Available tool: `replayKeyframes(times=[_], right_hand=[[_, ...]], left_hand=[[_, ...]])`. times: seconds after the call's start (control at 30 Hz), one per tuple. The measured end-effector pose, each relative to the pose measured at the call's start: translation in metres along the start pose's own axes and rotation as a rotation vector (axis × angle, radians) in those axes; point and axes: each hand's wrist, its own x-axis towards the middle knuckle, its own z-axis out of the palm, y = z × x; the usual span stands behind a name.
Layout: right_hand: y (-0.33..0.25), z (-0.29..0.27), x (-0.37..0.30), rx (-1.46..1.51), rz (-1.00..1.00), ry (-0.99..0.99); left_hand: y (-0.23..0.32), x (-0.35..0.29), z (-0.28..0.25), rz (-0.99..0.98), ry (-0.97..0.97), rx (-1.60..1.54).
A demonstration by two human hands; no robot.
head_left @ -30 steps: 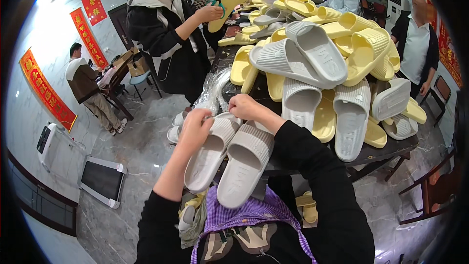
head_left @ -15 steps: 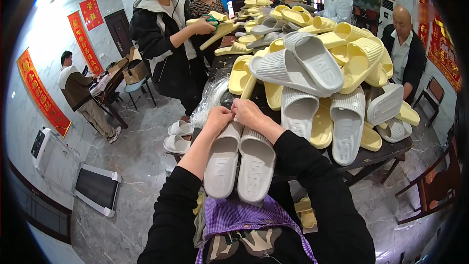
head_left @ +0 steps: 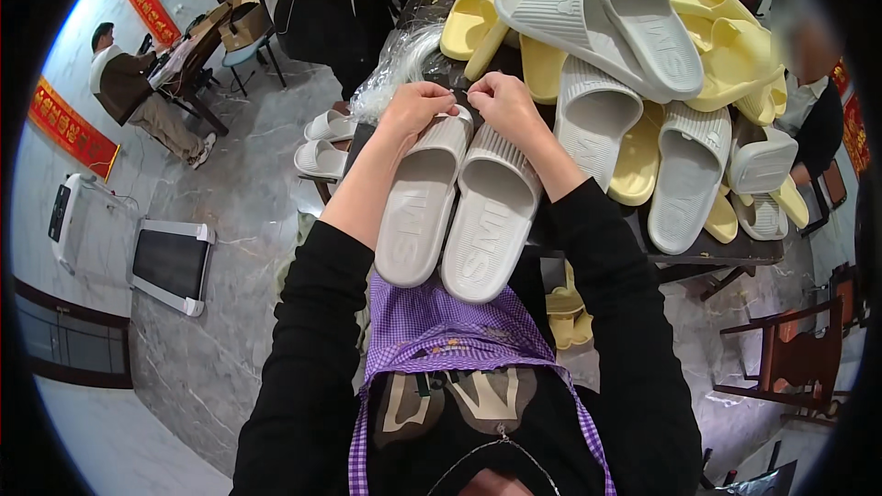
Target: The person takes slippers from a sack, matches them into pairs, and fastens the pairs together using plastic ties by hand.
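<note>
A pair of light grey slippers (head_left: 415, 216) lies side by side at the table's near edge, heels toward me and ribbed straps away. Over the left slipper's strap, my left hand (head_left: 418, 110) is closed in a pinch. My right hand (head_left: 508, 108) pinches too, above the toe of the right slipper (head_left: 489, 220). A small gap separates the two sets of fingertips. Whatever they hold, if anything, is too fine to make out. Beside my left hand lies a bundle of clear plastic strands (head_left: 404, 64).
Grey and yellow slippers are heaped on the dark table (head_left: 666, 255) to the right and beyond. White slippers (head_left: 322, 156) sit low at the left. A wooden chair (head_left: 795, 340) stands at right, a treadmill (head_left: 172, 262) at left. Several people are around the table and room.
My hands have drawn slightly apart; their fingertips were together before. The view has tipped downward, so the table and slippers appear higher in the picture.
</note>
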Motion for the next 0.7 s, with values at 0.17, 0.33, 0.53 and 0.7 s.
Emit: replayKeyframes(times=[0.17,0.33,0.53,0.7], right_hand=[[-0.002,0.003,-0.006,0.014,-0.027,0.051],[-0.002,0.006,-0.011,0.048,-0.034,0.086],[-0.003,0.006,-0.012,0.030,-0.073,0.111],[-0.007,0.001,-0.014,-0.070,-0.110,0.086]], left_hand=[[-0.001,-0.004,0.001,0.038,-0.044,-0.026],[0.004,-0.013,0.005,0.078,-0.071,-0.068],[0.007,-0.013,0.004,0.084,-0.061,-0.065],[0.008,-0.007,-0.003,0.113,-0.007,-0.034]])
